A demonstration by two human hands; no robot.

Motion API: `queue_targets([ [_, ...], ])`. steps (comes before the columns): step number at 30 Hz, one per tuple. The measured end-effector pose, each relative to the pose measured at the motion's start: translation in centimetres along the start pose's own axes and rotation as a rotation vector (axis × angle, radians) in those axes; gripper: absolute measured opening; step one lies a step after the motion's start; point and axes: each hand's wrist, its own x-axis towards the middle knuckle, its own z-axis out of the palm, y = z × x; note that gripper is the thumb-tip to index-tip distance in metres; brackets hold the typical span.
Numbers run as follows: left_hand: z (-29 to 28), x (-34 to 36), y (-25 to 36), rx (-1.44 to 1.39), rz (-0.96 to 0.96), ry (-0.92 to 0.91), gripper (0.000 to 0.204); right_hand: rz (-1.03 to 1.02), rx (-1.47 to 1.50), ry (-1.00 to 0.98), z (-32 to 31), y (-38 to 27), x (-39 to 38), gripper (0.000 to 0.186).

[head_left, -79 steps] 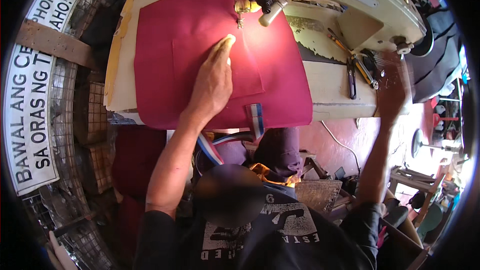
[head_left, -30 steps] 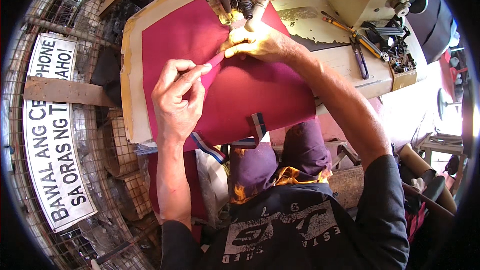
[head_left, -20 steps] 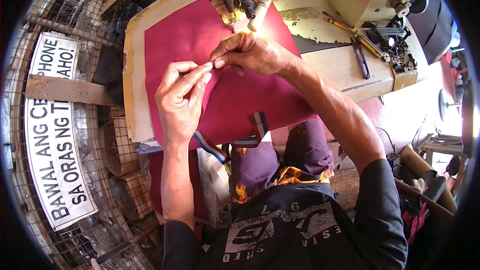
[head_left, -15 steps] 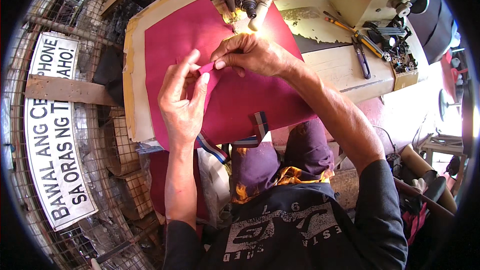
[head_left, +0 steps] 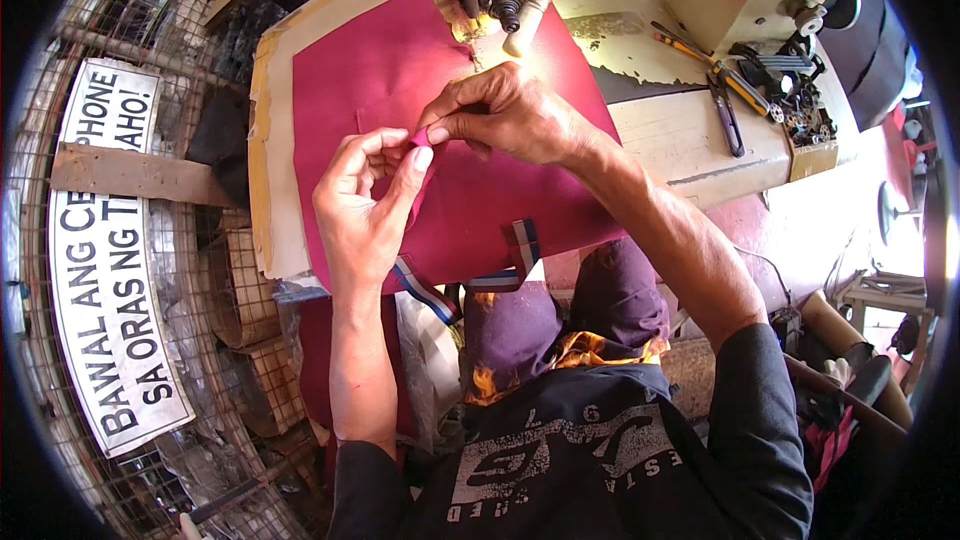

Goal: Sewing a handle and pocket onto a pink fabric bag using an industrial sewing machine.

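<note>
1. Thumb and finger of the left hand [head_left: 362,205] pinch a small folded bit of red cloth [head_left: 421,137], with only that bit between their tips. The other left fingers curl in loosely.
2. Thumb and fingertips of the right hand [head_left: 515,120] pinch the same bit, just beside the left thumb. I cannot tell if it is part of the big cloth or a loose piece. Both hands are on the person's side of the sewing machine [head_left: 740,5].
3. Under the hands, the big red cloth [head_left: 470,205] lies flat. It reaches from under the sewing machine's needle end toward the person.
4. At the cloth's near edge, still on the person's side of the sewing machine, is a blue and white striped strap [head_left: 525,240].
5. Near the sewing machine's needle, a light shines on the cloth.
6. On the pale table [head_left: 690,155], close in front of the sewing machine's right part, lie a yellow and black tool [head_left: 743,90] and dark snips [head_left: 725,118], with little metal bits [head_left: 808,120] just right of them.
7. Well left of the sewing machine, a white sign [head_left: 120,330] stands by wire mesh [head_left: 205,260].
</note>
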Motion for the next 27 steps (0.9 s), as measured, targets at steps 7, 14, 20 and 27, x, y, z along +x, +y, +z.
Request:
queue_targets([
  [7,0.9,0.2,0.1,0.315,0.152,0.108,0.014,-0.029,-0.074,0.040,0.1,-0.3,-0.2,0.017],
  [14,0.4,0.1,-0.7,0.172,0.180,0.067,0.017,-0.082,-0.110,0.031,-0.4,1.0,0.1,0.016],
  [20,0.6,0.2,-0.5,0.132,0.171,0.047,0.015,-0.717,-1.194,0.188,-5.6,5.6,1.3,0.021],
  [27,3.2,-0.9,-0.5,0.363,0.476,-0.231,0.016,-0.460,-1.136,0.108,-4.5,3.5,-1.6,0.018],
])
